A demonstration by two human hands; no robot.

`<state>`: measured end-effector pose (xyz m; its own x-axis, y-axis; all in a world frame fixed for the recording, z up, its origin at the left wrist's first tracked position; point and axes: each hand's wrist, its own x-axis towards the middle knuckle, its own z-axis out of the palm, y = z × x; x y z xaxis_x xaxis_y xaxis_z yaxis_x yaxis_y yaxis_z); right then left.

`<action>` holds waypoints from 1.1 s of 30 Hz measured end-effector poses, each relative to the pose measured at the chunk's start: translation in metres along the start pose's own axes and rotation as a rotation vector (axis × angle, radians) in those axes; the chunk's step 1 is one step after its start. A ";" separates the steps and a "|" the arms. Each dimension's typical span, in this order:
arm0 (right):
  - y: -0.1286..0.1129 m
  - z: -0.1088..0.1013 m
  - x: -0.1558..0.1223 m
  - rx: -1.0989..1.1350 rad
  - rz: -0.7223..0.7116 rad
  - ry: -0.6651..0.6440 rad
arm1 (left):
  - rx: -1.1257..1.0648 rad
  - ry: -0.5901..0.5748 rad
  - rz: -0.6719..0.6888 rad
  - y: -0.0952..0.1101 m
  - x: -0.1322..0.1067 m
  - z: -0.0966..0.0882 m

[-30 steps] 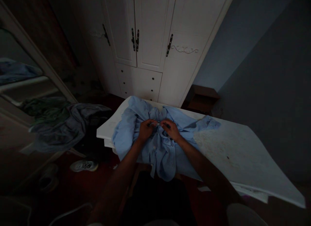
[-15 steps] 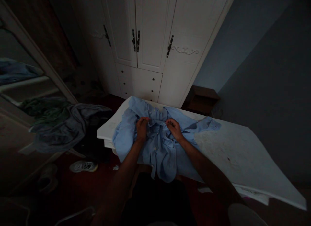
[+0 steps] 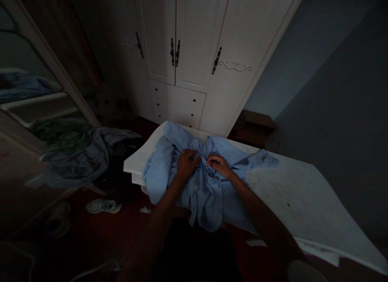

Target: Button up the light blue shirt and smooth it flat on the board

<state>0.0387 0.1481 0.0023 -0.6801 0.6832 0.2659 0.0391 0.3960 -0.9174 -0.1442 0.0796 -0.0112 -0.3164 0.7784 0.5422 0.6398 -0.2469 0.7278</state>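
Observation:
A light blue button-up shirt [image 3: 209, 201] lies rumpled on the white tabletop, its buttoned front and collar area towards the middle. One sleeve stretches out to the right, its cuff on the board. My left hand [image 3: 186, 165] is bent over the upper front of the shirt, thumb and fingers at a fold of the cloth. Close on its right, my right hand [image 3: 220, 165] has curled fingers pinching the edge of the same cloth. The fingertips are dim and partly hidden, so the exact grip on a button or hole does not show.
The white table [image 3: 285, 193] runs off to the right with a small dark mark on it. Behind it stands a white wardrobe [image 3: 194, 51]. Grey and green clothes [image 3: 81, 152] are heaped at the left. A shoe [image 3: 103, 206] lies on the red floor.
My left hand has shifted right and turned over the cloth, nearer my right hand. My right hand has dropped slightly, its fingers more curled. The view has moved a little.

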 end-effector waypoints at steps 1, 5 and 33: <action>-0.002 0.001 0.001 -0.011 0.011 -0.040 | -0.001 -0.013 0.000 -0.001 0.000 0.000; -0.011 0.009 0.007 -0.076 0.048 0.025 | 0.024 -0.045 0.007 -0.003 0.000 -0.001; -0.018 0.019 0.022 0.119 0.162 0.152 | -0.017 -0.122 0.126 0.006 0.002 -0.005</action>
<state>0.0097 0.1446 0.0187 -0.5539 0.8198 0.1456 0.0458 0.2046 -0.9778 -0.1445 0.0764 -0.0031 -0.1466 0.8048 0.5751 0.6570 -0.3554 0.6648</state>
